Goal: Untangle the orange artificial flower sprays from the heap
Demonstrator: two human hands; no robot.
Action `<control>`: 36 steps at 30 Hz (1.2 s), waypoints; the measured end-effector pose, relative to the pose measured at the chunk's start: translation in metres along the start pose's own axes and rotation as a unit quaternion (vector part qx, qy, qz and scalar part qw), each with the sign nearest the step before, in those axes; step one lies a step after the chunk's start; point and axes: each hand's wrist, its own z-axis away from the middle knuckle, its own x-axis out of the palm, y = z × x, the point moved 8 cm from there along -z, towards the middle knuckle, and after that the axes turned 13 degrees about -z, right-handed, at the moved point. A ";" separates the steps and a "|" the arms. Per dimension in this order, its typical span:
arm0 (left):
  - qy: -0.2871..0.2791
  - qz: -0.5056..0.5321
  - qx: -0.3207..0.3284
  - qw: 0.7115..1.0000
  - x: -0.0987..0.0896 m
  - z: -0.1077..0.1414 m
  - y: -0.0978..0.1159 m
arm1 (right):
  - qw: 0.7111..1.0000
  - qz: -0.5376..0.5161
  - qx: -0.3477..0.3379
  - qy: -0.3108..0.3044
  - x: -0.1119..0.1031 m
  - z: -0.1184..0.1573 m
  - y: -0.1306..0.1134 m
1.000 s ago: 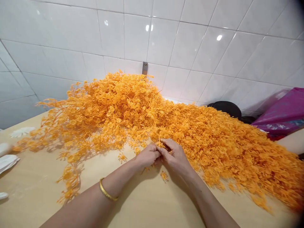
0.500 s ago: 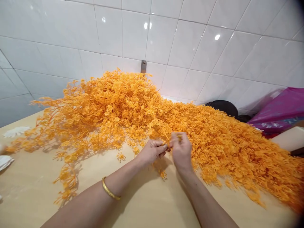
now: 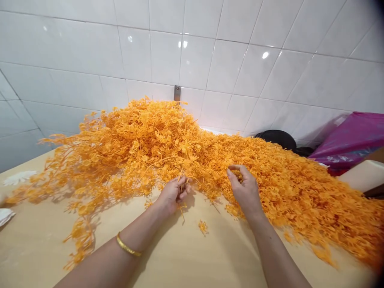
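Observation:
My left hand (image 3: 174,194) is closed around the stem of an orange plastic flower sprig (image 3: 182,212), whose thin end hangs below the fingers. Further stems run from that hand up over the heap, and where the sprig stops among them is hard to make out. To the right, my right hand (image 3: 246,192) hovers at the front of the right-hand heap of orange sprigs (image 3: 282,180). Its thumb and forefinger are curved apart, with only orange blossoms showing behind the gap. A loose orange blossom (image 3: 203,227) lies on the table between my forearms.
A taller heap of orange sprigs (image 3: 150,132) leans toward the tiled wall (image 3: 198,60), which has a metal bracket (image 3: 177,93). White pieces (image 3: 19,178) lie at the left of the table (image 3: 192,260). A black round object (image 3: 279,139) and a purple cloth (image 3: 351,138) are at the right.
My hands were together at the sprig and have moved apart. The left went left with the stem; the right moved right and its fingers spread. The view tilted slightly upward.

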 end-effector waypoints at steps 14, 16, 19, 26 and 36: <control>-0.136 0.202 0.010 0.970 0.013 0.009 0.019 | 0.982 0.026 0.026 -0.185 0.037 0.011 0.004; -0.121 0.214 0.020 0.969 0.012 0.010 0.020 | 0.973 0.059 0.026 -0.223 0.045 0.016 0.007; -0.088 0.201 0.024 0.975 0.010 0.009 0.017 | 0.960 0.097 0.015 -0.261 0.054 0.022 0.007; -0.049 0.087 0.029 0.995 0.011 0.006 0.007 | 0.960 0.070 -0.004 -0.273 0.060 0.027 -0.001; 0.040 0.153 -0.003 0.987 -0.005 -0.003 -0.003 | 0.910 -0.217 0.112 -0.336 0.076 0.039 0.000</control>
